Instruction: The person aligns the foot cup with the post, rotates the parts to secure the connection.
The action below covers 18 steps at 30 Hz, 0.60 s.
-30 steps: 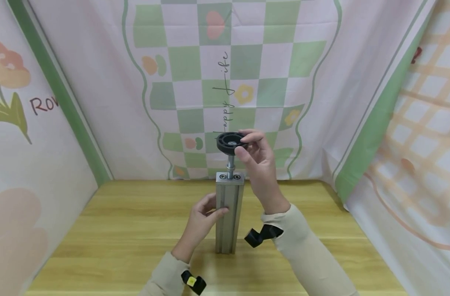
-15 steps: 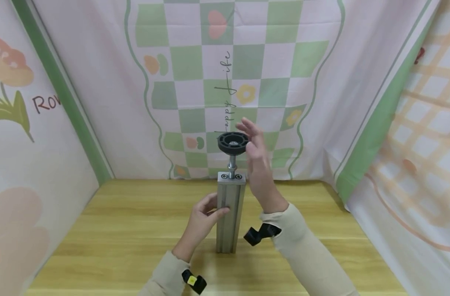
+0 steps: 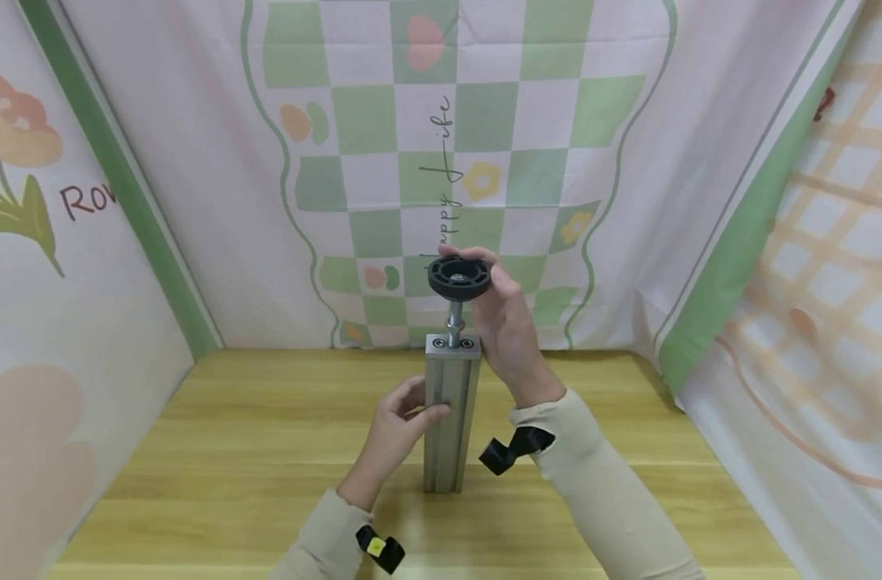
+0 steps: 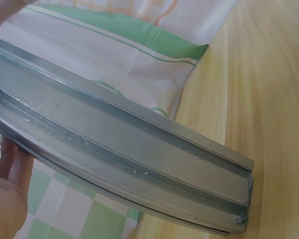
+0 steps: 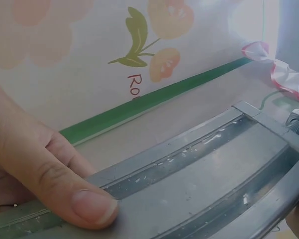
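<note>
An upright aluminium profile point(image 3: 448, 427) stands on the table, held near mid-height by my left hand point(image 3: 393, 431). Its thumb lies across the front face, also visible on the profile point(image 5: 204, 184) in the right wrist view. From the profile's top plate point(image 3: 441, 345) rises a threaded metal stem point(image 3: 455, 314) with a nut. Capping that stem is a round black levelling foot point(image 3: 458, 283), ribbed and hollow on top. My right hand point(image 3: 509, 330) is at its right, with fingers bent round the rear edge; where its thumb lies is hard to see.
Under everything is a wood-grain table point(image 3: 267, 443). A printed checkered cloth point(image 3: 426, 121) hangs behind, with more patterned cloth at both sides. Black camera mounts point(image 3: 516, 451) sit on the wrists over beige sleeves.
The right hand let go of the foot's right rim, its fingers straightened, and then they came round the far edge. The left hand and the profile have hardly moved.
</note>
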Tool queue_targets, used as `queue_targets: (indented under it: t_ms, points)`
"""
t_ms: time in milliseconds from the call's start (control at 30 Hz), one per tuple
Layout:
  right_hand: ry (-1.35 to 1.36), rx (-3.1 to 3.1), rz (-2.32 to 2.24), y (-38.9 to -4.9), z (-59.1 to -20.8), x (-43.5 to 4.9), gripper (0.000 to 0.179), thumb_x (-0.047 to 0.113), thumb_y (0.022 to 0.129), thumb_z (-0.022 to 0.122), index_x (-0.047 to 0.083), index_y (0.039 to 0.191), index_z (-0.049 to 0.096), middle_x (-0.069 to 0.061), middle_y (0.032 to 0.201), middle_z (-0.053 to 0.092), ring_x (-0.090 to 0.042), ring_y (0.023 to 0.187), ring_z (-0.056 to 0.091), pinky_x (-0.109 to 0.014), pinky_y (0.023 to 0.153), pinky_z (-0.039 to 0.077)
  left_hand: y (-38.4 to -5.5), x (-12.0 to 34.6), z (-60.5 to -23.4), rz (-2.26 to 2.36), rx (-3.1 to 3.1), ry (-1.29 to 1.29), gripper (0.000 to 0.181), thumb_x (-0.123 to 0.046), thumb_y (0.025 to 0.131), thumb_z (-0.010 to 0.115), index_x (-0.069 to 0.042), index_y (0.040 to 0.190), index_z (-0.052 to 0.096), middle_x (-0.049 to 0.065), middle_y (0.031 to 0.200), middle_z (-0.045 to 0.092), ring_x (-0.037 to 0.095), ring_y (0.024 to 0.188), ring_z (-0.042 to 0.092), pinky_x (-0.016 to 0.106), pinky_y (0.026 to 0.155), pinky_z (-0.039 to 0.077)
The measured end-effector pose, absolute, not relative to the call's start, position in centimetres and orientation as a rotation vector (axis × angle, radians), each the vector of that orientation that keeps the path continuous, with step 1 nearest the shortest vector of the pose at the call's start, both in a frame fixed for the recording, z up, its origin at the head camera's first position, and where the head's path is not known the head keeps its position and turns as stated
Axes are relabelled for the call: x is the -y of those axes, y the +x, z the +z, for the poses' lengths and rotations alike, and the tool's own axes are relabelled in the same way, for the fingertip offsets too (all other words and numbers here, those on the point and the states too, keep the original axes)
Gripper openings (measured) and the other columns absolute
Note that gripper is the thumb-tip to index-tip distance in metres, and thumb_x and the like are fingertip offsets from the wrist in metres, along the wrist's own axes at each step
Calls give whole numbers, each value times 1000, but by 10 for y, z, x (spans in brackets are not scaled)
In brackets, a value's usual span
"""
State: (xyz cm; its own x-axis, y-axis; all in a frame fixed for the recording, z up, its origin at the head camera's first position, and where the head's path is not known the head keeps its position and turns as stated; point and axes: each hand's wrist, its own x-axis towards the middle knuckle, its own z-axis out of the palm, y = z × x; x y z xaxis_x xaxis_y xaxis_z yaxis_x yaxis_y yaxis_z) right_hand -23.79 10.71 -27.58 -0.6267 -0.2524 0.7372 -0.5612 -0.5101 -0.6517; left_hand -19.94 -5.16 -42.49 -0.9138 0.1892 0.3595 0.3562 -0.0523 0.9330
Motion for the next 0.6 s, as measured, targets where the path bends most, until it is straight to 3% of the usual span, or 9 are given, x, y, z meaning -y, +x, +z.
queue_targets:
  t_ms: [267,600]
  points:
    - [1169,1407,2215,-237,-278,-108,23,36,100,54,20,116,60,-12,136,55,-35,128,48,-42,115,27,-199,52,-426,-2110,2074,-592,39,-15,92,76,-11,128,64,7,116,69,23,107,65,34,90,56]
    - [1053,1444,2099,-229,-280,-109,15,19,94,53,22,110,53,-15,138,49,-30,121,50,-34,102,43,-200,52,-426,-2111,2063,-603,39,-13,91,76,-11,129,64,7,113,70,22,104,66,35,90,56]
